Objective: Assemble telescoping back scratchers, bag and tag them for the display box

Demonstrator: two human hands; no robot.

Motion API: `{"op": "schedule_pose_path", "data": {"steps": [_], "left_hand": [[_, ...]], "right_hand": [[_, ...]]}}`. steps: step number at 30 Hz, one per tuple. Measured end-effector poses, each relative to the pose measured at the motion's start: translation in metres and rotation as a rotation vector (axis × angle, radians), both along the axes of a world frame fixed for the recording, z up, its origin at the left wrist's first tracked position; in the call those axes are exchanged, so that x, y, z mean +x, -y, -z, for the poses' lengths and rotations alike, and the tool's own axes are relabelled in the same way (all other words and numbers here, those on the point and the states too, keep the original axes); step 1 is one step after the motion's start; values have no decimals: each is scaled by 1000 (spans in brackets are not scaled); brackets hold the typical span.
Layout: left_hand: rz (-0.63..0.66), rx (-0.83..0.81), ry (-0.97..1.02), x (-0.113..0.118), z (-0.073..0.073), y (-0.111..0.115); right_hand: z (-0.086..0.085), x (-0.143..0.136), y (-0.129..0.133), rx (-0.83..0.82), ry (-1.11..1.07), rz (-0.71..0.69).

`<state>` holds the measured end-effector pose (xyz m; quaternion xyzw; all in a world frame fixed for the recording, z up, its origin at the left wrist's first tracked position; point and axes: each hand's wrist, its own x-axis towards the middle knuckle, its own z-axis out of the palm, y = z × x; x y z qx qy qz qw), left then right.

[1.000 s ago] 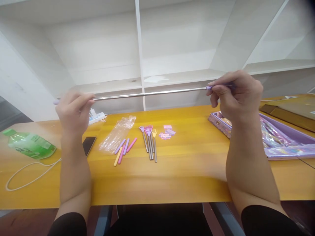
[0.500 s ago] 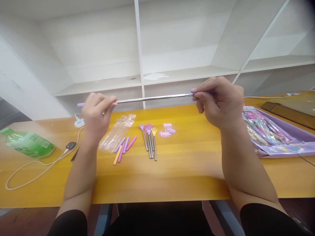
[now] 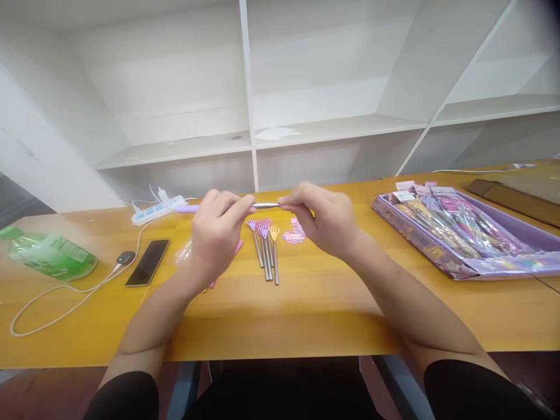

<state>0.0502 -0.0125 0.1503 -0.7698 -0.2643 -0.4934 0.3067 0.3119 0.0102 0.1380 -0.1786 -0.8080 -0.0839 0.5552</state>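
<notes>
A metal rod [image 3: 266, 205] with a purple handle [image 3: 188, 209] is held level above the table. My left hand [image 3: 221, 227] is closed round the rod beside the handle. The fingertips of my right hand [image 3: 321, 216] pinch the rod's other end, hiding its tip. Below lie several short metal rods with small hand-shaped heads [image 3: 269, 251] in purple, pink and yellow. Small pink cards [image 3: 294, 237] lie under my right hand. Behind my left wrist, coloured handles [image 3: 238, 247] and clear plastic sleeves [image 3: 184, 252] are mostly covered.
At the right stands a purple box [image 3: 441, 256] of wrapped items, with brown cardboard [image 3: 516, 189] behind. On the left are a green bottle [image 3: 52, 254], a phone [image 3: 149, 262], a white cable and a power strip [image 3: 160, 210]. White shelving [image 3: 249, 76] rises behind the table [image 3: 284, 326].
Both hands have come together and lower, the right one moving far left. The exposed length of metal rod between them is now much shorter. The phone, power strip and box's left side are uncovered.
</notes>
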Motion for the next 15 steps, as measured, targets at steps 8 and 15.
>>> {"op": "schedule_pose_path", "data": {"steps": [8,15], "left_hand": [[31,-11,-63,0,4,-8],[22,-19,-123,-5,-1,-6]], "right_hand": [[4,-11,4,-12,61,30],[1,-7,6,-17,123,38]]}}
